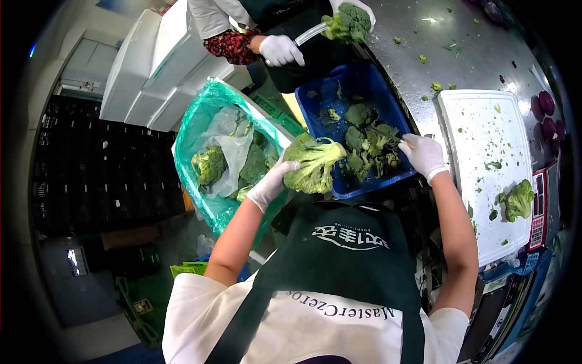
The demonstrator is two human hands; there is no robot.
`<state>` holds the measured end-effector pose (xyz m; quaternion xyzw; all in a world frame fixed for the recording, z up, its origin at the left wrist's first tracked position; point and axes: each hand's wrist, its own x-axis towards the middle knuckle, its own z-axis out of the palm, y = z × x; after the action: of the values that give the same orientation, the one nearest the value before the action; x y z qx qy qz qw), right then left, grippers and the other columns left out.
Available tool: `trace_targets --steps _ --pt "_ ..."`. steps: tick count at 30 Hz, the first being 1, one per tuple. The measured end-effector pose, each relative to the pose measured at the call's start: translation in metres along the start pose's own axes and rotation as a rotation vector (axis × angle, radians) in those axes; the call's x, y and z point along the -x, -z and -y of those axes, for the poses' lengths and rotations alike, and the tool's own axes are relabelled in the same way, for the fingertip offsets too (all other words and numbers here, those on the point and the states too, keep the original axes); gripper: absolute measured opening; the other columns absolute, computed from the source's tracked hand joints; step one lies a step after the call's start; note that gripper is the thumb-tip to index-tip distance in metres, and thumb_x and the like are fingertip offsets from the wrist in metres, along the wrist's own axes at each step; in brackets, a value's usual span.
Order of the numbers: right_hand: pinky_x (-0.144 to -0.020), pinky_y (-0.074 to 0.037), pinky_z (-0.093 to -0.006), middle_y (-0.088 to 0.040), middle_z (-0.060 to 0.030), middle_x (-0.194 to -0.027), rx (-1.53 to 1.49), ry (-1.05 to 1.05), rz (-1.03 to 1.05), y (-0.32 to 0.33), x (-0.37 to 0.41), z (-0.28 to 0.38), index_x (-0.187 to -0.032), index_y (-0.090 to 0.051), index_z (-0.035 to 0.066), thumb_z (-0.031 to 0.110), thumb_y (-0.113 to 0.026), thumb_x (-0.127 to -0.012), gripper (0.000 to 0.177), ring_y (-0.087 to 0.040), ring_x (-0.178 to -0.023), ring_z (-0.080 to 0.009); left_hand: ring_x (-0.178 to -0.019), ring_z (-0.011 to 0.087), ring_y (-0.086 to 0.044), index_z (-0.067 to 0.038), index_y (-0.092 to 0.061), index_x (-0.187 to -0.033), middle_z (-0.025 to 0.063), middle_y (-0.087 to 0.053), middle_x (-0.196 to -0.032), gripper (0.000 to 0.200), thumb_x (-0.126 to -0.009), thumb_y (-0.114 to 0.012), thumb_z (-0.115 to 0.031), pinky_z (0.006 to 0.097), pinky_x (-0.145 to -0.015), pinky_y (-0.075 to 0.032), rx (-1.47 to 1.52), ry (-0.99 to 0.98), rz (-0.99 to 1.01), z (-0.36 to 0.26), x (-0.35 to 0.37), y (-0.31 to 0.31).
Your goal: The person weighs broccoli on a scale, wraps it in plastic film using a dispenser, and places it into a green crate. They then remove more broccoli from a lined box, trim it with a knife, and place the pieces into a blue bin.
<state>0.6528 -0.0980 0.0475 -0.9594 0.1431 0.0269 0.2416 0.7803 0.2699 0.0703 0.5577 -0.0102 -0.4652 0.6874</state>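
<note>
My left hand (270, 184), in a white glove, is wrapped round a large broccoli head (312, 164), its cut stem turned toward the blue crate. My right hand (424, 156), also gloved, is closed on the handle of a knife (386, 134) above the right side of the blue crate (348, 193). Broccoli pieces and leaves (370, 142) lie in that crate. To the left, a box lined with a green plastic bag (189, 176) holds several broccoli heads (210, 165) and some clear plastic.
Across from me a co-worker's gloved hands (280, 51) hold a knife and a broccoli head (348, 23). A white cutting board (485, 151) with scraps and a broccoli piece (518, 201) lies right, beside a red scale (538, 209). White foam boxes (136, 73) stand upper left.
</note>
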Motion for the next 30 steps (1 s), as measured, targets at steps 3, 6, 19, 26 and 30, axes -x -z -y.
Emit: trace_targets --steps 3,6,19,26,30 --pt "-0.077 -0.052 -0.0420 -0.071 -0.0149 -0.093 -0.147 -0.090 -0.049 -0.004 0.005 0.002 -0.106 -0.070 0.011 0.040 -0.063 -0.091 0.033 -0.068 -0.087 -0.0346 -0.131 0.0268 -0.047 -0.008 -0.024 -0.150 0.0130 -0.044 -0.144 0.075 -0.086 -0.062 -0.019 0.0405 -0.111 -0.038 0.101 -0.093 -0.094 0.002 0.004 -0.006" --pt "-0.069 -0.051 -0.0370 -0.070 -0.0147 -0.086 -0.526 -0.090 -0.140 -0.016 0.020 0.027 -0.104 -0.068 0.007 0.032 -0.068 -0.089 0.029 -0.068 -0.079 -0.0330 -0.129 0.0252 -0.046 -0.008 -0.023 -0.150 0.0126 -0.044 -0.141 0.077 -0.085 -0.063 -0.012 0.0407 -0.110 -0.037 -0.053 -0.364 -0.277 0.019 -0.013 0.000" --pt "-0.058 -0.047 -0.0348 -0.062 -0.0141 -0.068 -0.811 -0.099 -0.139 -0.070 0.042 0.099 -0.089 -0.063 0.004 0.025 -0.067 -0.091 0.022 -0.060 -0.059 -0.0279 -0.129 0.0248 -0.046 -0.007 -0.013 -0.151 0.0157 -0.039 -0.141 0.092 -0.078 -0.070 0.000 0.0385 -0.109 -0.039 -0.142 -0.593 -0.320 0.051 -0.027 -0.044" --pt "-0.060 -0.049 -0.0389 -0.064 -0.0171 -0.074 -0.696 0.007 -0.276 -0.059 0.046 0.106 -0.090 -0.063 0.006 0.028 -0.068 -0.091 0.023 -0.063 -0.069 -0.0369 -0.126 0.0242 -0.047 -0.006 -0.019 -0.150 0.0155 -0.045 -0.138 0.088 -0.078 -0.070 0.000 0.0377 -0.108 -0.040 -0.148 -0.571 -0.353 0.051 -0.026 -0.051" --pt "-0.060 -0.049 -0.0427 -0.064 -0.0172 -0.075 -0.642 0.019 -0.290 -0.064 0.037 0.108 -0.088 -0.061 0.006 0.033 -0.065 -0.092 0.028 -0.063 -0.071 -0.0396 -0.122 0.0228 -0.050 -0.003 -0.024 -0.146 0.0145 -0.047 -0.134 0.085 -0.075 -0.071 -0.002 0.0366 -0.106 -0.041 -0.120 -0.542 -0.408 0.056 -0.026 -0.055"
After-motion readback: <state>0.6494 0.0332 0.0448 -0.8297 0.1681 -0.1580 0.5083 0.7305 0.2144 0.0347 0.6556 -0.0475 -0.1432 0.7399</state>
